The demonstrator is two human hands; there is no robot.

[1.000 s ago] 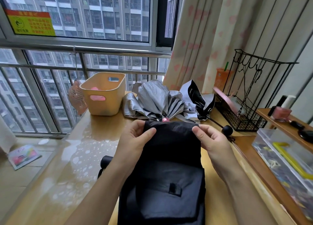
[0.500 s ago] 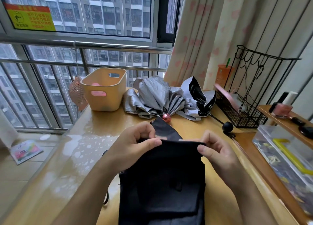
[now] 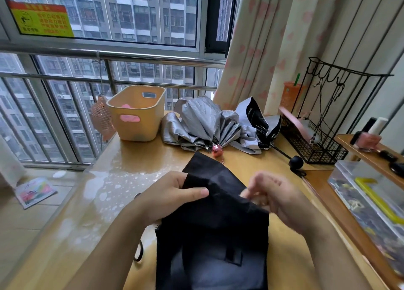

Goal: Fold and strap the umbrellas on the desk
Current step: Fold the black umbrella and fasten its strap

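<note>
left hand (image 3: 172,197) pinches the black umbrella (image 3: 215,228); right hand (image 3: 277,197) blurred, grip unclear

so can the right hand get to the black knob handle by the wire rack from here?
Probably yes: the right hand is pinching the black umbrella, and only bare desk lies between it and the knob handle.

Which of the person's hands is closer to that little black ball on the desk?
The right hand. It sits just below and to the left of the black ball, while the left hand is farther off, across the black umbrella.
</note>
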